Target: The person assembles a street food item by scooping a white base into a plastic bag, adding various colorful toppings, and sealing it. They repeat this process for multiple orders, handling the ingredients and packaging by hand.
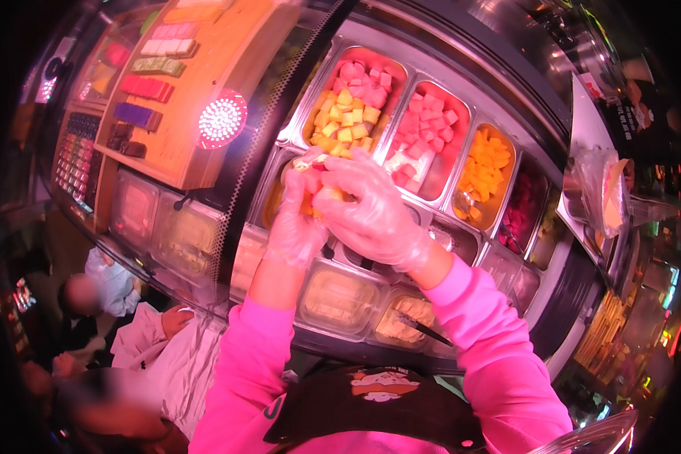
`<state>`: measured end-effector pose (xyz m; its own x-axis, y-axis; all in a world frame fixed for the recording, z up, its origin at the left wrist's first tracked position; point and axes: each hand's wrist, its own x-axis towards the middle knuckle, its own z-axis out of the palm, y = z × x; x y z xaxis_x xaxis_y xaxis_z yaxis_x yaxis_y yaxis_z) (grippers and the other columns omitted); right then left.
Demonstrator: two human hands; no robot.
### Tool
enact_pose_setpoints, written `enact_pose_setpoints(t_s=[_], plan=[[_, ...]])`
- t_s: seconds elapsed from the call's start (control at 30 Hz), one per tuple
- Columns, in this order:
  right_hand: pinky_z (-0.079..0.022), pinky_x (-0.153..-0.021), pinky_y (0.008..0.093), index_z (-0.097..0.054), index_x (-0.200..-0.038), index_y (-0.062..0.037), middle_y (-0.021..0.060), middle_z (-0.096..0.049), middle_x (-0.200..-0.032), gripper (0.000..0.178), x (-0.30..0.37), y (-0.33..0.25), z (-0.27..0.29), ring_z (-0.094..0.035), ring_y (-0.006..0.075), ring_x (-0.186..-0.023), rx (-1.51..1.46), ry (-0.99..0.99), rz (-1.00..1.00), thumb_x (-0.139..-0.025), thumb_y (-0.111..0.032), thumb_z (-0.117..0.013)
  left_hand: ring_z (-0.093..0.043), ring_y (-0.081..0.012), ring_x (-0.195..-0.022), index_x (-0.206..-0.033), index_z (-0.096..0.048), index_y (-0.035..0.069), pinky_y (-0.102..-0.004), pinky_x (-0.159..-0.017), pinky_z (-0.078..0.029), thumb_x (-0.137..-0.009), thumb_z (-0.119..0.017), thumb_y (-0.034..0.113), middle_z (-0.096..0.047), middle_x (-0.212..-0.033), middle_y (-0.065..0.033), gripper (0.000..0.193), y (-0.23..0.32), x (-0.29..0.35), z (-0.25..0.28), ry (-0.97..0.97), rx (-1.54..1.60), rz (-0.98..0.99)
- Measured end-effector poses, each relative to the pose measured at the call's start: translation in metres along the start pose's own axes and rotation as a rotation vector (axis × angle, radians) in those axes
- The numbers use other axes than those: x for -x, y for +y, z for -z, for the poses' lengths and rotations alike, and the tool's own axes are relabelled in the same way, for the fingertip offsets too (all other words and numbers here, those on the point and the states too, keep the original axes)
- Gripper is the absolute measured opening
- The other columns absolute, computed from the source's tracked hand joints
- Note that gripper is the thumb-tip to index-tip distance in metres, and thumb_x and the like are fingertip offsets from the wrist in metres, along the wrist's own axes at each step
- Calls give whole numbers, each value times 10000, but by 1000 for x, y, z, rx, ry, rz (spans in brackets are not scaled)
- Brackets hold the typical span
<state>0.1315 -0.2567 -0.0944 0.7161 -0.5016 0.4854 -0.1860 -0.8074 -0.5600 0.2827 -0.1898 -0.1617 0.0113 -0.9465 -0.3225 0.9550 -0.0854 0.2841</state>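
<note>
Both my hands wear clear plastic gloves and meet over the near-left corner of the fruit pans. My left hand (293, 223) is closed around a small food item filled with pink and yellow fruit pieces (312, 181), with a pale edge at its top. The fingers of my right hand (374, 208) curl against its right side. Its exact kind is hidden by the gloves. Just beyond are yellow fruit cubes (344, 117) and pink fruit cubes (365, 82) in one metal pan. Farther right, another pan holds more pink cubes (429, 125).
Orange fruit pieces (486, 160) and dark red fruit (523, 210) fill pans at right. Nearer me stand lidded tubs (339, 301) and a pan of pale food (405, 321) with a dark-handled utensil. A wooden display (197, 151) stands left. People (151, 348) are at lower left.
</note>
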Motion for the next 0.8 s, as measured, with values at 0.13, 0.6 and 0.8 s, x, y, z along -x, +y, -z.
enact_pose_setpoints(t_s=[0.13,0.6,0.8], plan=[[-423,-1123,611,-625,-1329,-14,261,-581,-1412,428,12,11,-29,-514,483,-1379,74,-34,-28,-919,-125,-673,-515,-259,-1403,-1502,-489,102,-457,-1192,-436,-1033,-635,384,-549,-1507,-68,566,-6,-7,2,37,71,-2],[-568,-934,465,-770,-1074,-54,236,-735,-1133,265,-73,219,-16,-710,399,-1076,638,-483,-591,-936,-214,-610,-562,-300,-1338,-1566,-401,199,-578,-1026,-539,-979,-737,383,-577,-1422,-78,701,-2,-9,-8,48,9,61],[-554,-947,483,-742,-1091,-52,265,-722,-1128,247,-59,253,-42,-705,415,-1075,647,-467,-692,-890,-149,-638,-568,-289,-1321,-1618,-325,193,-580,-1021,-540,-981,-726,410,-561,-1425,-73,783,0,3,-6,50,-1,93]])
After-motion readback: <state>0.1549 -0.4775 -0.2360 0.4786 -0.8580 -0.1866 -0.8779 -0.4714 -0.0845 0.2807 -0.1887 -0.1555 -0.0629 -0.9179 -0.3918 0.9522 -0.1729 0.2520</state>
